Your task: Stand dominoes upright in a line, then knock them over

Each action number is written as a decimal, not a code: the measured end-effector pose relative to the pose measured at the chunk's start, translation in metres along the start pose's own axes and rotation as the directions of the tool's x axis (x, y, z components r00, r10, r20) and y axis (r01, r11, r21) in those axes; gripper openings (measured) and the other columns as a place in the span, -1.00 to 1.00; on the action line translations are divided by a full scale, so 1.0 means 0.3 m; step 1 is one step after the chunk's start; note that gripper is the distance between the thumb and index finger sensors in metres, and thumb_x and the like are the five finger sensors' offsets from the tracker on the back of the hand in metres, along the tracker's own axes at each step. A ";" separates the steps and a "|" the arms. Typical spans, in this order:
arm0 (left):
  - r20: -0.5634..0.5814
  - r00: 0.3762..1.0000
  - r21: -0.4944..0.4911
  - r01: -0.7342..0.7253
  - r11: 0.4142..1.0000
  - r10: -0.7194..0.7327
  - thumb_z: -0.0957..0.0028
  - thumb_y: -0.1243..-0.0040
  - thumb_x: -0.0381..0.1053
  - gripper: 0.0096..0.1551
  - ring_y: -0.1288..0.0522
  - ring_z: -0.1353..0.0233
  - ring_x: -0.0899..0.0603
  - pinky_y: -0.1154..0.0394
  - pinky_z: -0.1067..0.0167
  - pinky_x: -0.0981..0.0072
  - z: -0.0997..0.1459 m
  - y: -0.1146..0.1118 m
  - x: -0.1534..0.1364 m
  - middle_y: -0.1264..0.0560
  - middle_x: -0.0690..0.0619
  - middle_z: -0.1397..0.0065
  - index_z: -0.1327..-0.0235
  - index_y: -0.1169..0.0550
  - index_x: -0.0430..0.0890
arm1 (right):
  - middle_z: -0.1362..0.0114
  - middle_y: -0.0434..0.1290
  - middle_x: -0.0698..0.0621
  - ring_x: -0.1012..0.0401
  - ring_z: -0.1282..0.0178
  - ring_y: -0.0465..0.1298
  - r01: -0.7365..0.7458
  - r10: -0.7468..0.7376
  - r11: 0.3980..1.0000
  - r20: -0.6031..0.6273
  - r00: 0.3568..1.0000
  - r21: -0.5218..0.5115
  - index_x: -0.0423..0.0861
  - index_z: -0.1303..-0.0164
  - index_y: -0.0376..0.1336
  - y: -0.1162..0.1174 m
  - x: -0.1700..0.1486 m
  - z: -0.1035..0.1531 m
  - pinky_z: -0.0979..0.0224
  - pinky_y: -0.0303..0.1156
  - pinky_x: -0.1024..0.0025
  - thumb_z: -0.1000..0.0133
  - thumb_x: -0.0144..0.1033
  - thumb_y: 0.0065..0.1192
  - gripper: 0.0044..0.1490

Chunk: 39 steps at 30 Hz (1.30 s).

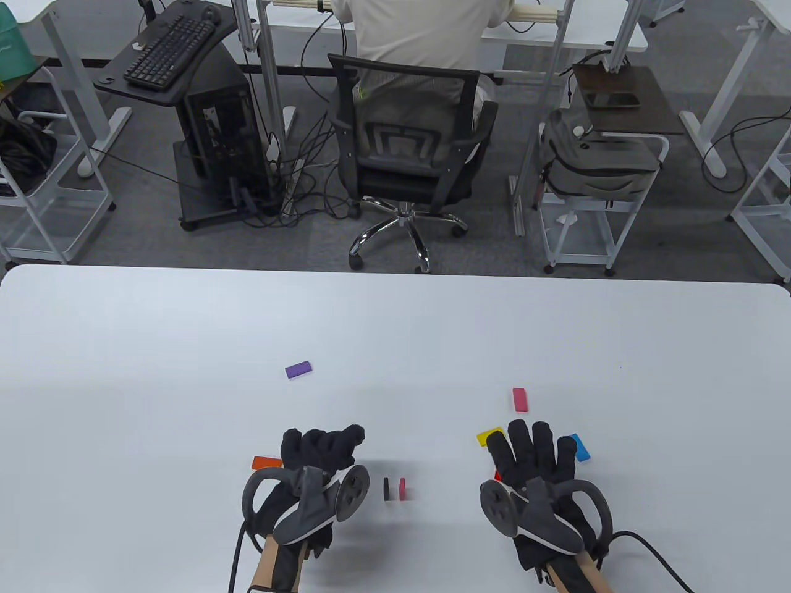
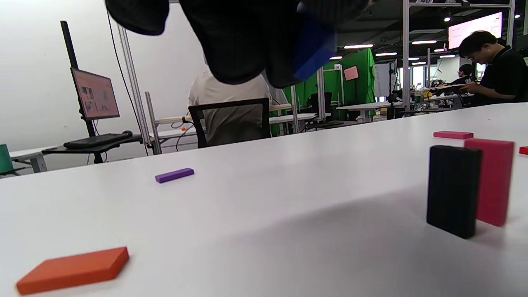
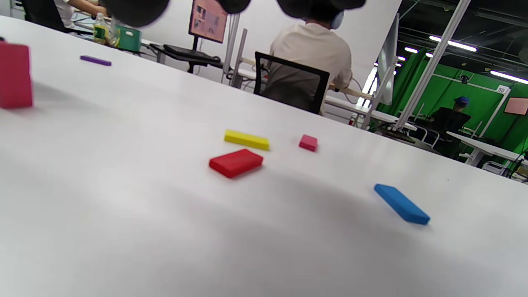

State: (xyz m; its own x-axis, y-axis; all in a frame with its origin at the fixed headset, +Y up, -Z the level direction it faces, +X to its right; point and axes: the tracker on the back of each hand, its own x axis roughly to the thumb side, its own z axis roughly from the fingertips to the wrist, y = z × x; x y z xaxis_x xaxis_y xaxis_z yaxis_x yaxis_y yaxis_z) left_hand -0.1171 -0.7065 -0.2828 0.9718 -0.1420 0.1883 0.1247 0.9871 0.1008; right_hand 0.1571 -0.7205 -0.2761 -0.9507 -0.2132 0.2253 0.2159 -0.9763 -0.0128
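My left hand [image 1: 321,454] curled round a dark blue domino [image 2: 312,49], my right hand [image 1: 532,458] flat, fingers straight, empty, over the table [image 1: 185,346].

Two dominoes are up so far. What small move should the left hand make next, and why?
Probably set the dark blue domino that the left hand holds upright beside the black domino, which stands next to the pink domino, extending the line.

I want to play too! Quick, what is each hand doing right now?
Left hand: fingers curled, holding a dark blue domino.
Right hand: open, fingers straight, holding nothing, above the table.
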 end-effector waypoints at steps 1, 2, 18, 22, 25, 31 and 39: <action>0.016 1.000 -0.020 0.002 1.000 -0.002 -0.16 0.09 0.03 -0.36 -0.45 -0.53 0.02 -0.21 -0.55 -0.24 -0.001 -0.009 0.002 -0.46 0.25 -0.53 -0.52 -0.09 0.24 | -0.81 -0.24 -0.37 -0.44 -0.68 -0.21 0.001 -0.001 1.000 0.000 1.000 0.002 -0.13 -0.78 -0.28 0.001 0.001 0.002 -0.49 -0.28 -0.50 -0.34 0.09 -0.17 -0.07; 0.045 0.999 -0.039 0.018 0.999 -0.016 -0.15 0.07 0.04 -0.37 -0.46 -0.52 0.03 -0.22 -0.55 -0.24 -0.002 -0.018 0.008 -0.46 0.26 -0.53 -0.50 -0.10 0.25 | -0.81 -0.23 -0.37 -0.44 -0.68 -0.21 -0.001 0.001 1.000 0.002 1.000 0.006 -0.13 -0.78 -0.28 0.004 0.003 0.002 -0.49 -0.28 -0.50 -0.34 0.09 -0.17 -0.07; 0.158 0.987 -0.074 0.042 0.996 -0.030 0.00 -0.19 0.15 -0.36 -0.47 -0.52 0.12 -0.26 -0.54 -0.18 -0.010 -0.096 0.086 -0.46 0.33 -0.51 -0.39 -0.30 0.37 | -0.81 -0.24 -0.37 -0.44 -0.68 -0.21 -0.015 0.015 1.000 0.007 1.000 0.025 -0.13 -0.78 -0.28 0.012 0.008 0.003 -0.49 -0.28 -0.51 -0.34 0.09 -0.17 -0.07; 0.160 0.985 -0.067 0.077 0.995 -0.066 0.00 -0.19 0.16 -0.26 -0.48 -0.52 0.14 -0.27 -0.54 -0.17 -0.011 -0.118 0.101 -0.47 0.37 -0.50 -0.49 -0.24 0.31 | -0.81 -0.24 -0.37 -0.45 -0.68 -0.21 -0.013 0.013 1.000 0.008 1.000 0.023 -0.13 -0.78 -0.28 0.013 0.008 0.001 -0.49 -0.28 -0.50 -0.34 0.09 -0.18 -0.07; 0.157 0.983 -0.062 0.103 0.993 -0.092 0.00 -0.19 0.17 -0.24 -0.48 -0.52 0.16 -0.27 -0.54 -0.16 -0.013 -0.137 0.108 -0.47 0.38 -0.50 -0.51 -0.23 0.29 | -0.81 -0.24 -0.36 -0.45 -0.68 -0.21 -0.016 0.016 1.000 0.010 1.000 0.026 -0.13 -0.78 -0.28 0.013 0.009 0.001 -0.49 -0.28 -0.50 -0.34 0.09 -0.18 -0.07; 0.152 0.983 -0.074 0.116 0.990 -0.104 0.01 -0.19 0.19 -0.23 -0.49 -0.52 0.18 -0.28 -0.54 -0.14 -0.018 -0.162 0.105 -0.47 0.40 -0.49 -0.51 -0.22 0.30 | -0.81 -0.24 -0.37 -0.45 -0.68 -0.21 -0.020 0.019 0.999 0.013 1.000 0.029 -0.13 -0.78 -0.28 0.012 0.011 0.002 -0.49 -0.28 -0.51 -0.34 0.09 -0.18 -0.07; 0.151 0.983 -0.070 0.111 0.991 -0.100 0.01 -0.19 0.20 -0.22 -0.48 -0.53 0.18 -0.27 -0.55 -0.14 -0.015 -0.155 0.104 -0.46 0.41 -0.49 -0.51 -0.20 0.31 | -0.81 -0.24 -0.36 -0.45 -0.68 -0.21 -0.020 0.020 0.999 0.013 1.000 0.030 -0.13 -0.78 -0.28 0.012 0.010 0.001 -0.49 -0.28 -0.50 -0.34 0.09 -0.18 -0.07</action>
State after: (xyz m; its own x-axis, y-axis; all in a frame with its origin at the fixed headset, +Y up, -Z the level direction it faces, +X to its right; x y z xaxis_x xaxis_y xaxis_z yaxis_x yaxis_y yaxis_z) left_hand -0.0916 -0.7565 -0.2860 0.9130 -0.2494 0.3227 0.2459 0.9679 0.0522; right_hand 0.1551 -0.7245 -0.2751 -0.9432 -0.2321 0.2376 0.2417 -0.9703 0.0115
